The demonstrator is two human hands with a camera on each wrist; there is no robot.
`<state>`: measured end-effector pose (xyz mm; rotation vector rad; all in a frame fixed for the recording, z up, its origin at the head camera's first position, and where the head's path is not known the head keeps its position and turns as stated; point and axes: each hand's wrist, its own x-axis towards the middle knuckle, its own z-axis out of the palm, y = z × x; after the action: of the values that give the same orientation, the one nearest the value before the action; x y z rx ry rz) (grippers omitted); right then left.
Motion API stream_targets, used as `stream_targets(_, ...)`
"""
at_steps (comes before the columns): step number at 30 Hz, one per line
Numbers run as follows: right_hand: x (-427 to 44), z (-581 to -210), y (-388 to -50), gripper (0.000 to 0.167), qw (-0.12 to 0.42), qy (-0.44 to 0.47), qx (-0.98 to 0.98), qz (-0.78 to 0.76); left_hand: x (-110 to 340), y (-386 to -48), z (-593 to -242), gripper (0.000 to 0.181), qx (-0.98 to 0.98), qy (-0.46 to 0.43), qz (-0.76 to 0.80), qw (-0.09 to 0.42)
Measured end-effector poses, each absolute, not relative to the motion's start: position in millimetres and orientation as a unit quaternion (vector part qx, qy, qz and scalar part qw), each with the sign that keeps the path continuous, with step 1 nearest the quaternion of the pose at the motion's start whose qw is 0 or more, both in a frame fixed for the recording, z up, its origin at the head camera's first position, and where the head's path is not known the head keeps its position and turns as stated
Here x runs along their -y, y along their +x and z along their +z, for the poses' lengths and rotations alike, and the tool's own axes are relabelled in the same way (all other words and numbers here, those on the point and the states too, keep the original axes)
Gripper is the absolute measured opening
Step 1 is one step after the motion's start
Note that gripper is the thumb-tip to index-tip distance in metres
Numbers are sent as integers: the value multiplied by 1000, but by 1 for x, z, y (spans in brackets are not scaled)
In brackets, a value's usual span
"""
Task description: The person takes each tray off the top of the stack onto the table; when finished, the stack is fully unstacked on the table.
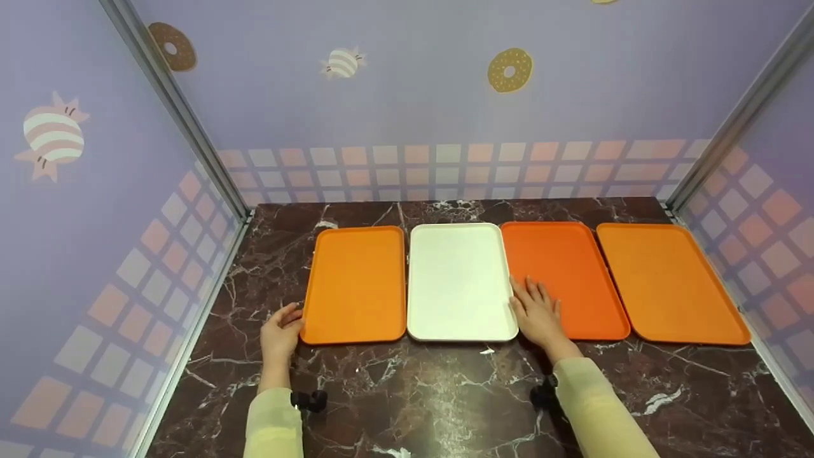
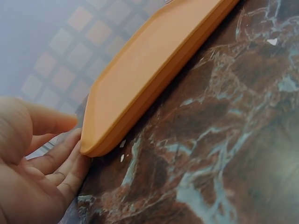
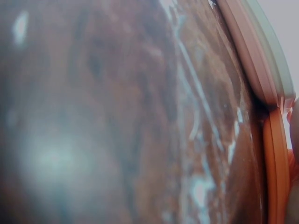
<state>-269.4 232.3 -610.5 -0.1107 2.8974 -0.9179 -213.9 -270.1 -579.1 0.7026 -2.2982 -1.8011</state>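
Four trays would exceed my count, so several rectangular trays lie side by side: an orange tray (image 1: 356,286) at left, a white tray (image 1: 461,283), a red-orange tray (image 1: 566,286) and another orange tray (image 1: 674,286) at far right. My left hand (image 1: 280,334) is at the left tray's near-left corner. In the left wrist view, its fingertips touch that tray's edge (image 2: 135,74) from outside, the thumb apart. My right hand (image 1: 539,318) lies over the red-orange tray's near-left part, fingers extended, fingertips at the white tray's right edge. The right wrist view hides most of this hand.
The trays lie on a dark marbled table (image 1: 407,394) with white veins. A lilac back wall (image 1: 413,114) and side walls enclose it. Small white flecks, such as a chip (image 1: 487,351), lie in front of the white tray.
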Motion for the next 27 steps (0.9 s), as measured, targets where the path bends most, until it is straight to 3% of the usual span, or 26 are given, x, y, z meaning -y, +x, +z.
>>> stream_targets(6,-231,-612,-269,55,47,-35,-952,-301,265,-214,-580,42,765,240,-582,138)
stream_targets(10,-231,-612,-269,55,45,-35,-952,-301,261,-215,-577,40,766,238,-577,156)
stream_targets(27,-232,-611,-270,55,49,-37,-952,-301,219,-223,-574,40,743,190,-633,104)
